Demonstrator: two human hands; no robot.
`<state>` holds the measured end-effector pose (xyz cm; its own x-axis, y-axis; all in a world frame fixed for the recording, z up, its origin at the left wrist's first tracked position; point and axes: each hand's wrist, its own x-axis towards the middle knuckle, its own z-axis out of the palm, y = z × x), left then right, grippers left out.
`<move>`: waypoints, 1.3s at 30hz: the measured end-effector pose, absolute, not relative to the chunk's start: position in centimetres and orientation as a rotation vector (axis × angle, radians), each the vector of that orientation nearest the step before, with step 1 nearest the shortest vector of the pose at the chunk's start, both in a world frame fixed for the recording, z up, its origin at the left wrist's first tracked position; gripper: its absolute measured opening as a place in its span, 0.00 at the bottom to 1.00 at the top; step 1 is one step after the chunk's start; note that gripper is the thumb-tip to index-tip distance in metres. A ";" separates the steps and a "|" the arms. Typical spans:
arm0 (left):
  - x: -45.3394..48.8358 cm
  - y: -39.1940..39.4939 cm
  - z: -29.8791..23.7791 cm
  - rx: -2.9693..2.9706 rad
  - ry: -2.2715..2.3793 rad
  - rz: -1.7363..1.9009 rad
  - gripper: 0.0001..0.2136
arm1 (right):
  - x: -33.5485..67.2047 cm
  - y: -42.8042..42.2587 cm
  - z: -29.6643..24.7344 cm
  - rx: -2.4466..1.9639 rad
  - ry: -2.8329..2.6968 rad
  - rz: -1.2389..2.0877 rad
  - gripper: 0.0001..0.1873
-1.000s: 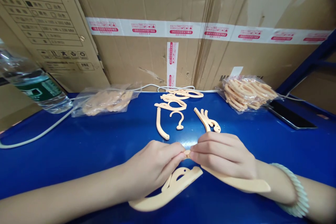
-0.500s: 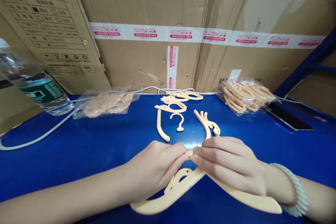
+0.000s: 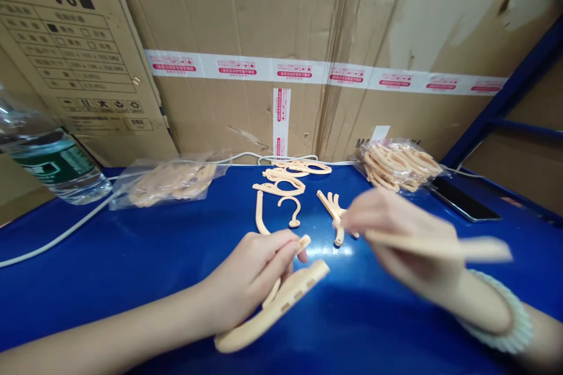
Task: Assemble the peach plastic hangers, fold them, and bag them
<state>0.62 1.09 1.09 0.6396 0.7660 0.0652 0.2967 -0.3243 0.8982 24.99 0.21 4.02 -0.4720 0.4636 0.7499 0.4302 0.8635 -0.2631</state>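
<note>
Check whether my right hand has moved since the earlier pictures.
Yes: against the loose hanger hook, your right hand has moved rightward and up the picture.

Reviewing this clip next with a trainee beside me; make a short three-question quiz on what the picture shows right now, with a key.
1. Multiple choice: what do the fingertips of the left hand hold?
A) a phone
B) a pale piece
C) a bottle

2. True or false: the right hand holds a pale strip.

3. Fill in: the pale bracelet is on the person's ______ wrist.

Key: 1. B. 2. True; the strip is blurred but visible. 3. right.
</note>
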 end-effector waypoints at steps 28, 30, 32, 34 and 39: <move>0.5 2.8 0.2 1.002 0.687 0.723 0.17 | 30.4 6.1 3.8 -1.685 -2.431 0.164 0.20; 0.5 2.8 0.1 1.008 0.693 0.719 0.18 | 30.1 6.0 3.6 -1.565 -2.434 0.164 0.18; 0.5 2.8 0.2 1.014 0.719 0.716 0.19 | 29.8 6.2 3.1 -1.570 -2.417 0.145 0.17; 0.5 2.7 0.2 1.014 0.747 0.717 0.19 | 29.4 6.3 2.5 -1.642 -2.398 0.100 0.15; 0.4 2.8 0.2 1.014 0.758 0.713 0.18 | 28.4 6.4 1.8 -1.816 -2.314 0.144 0.09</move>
<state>0.41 2.77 0.15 0.5475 0.8084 -0.2163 -0.1656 0.3580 0.9189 28.40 6.43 1.80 -0.2278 0.9692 0.0938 0.9501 0.2423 -0.1965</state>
